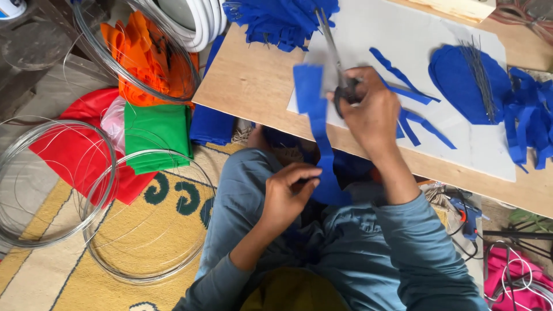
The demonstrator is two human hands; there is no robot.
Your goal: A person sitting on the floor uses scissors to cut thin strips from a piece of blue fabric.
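Two hands raised: right hand [371,109] grips scissors [337,63] (blades up), left hand [288,193] pinches blue strip [317,124].

Looks like a home craft corner set up on the floor, not a proper workshop. There's a low wooden board [253,86] used as a table sitting over a yellow patterned rug [144,253], folded red [75,150], green [158,135] and orange fabric [147,55] piled beside it, coils of thin wire [52,184], blue cloth scraps [415,124] everywhere and a blue glue gun [468,214] lying nearby.
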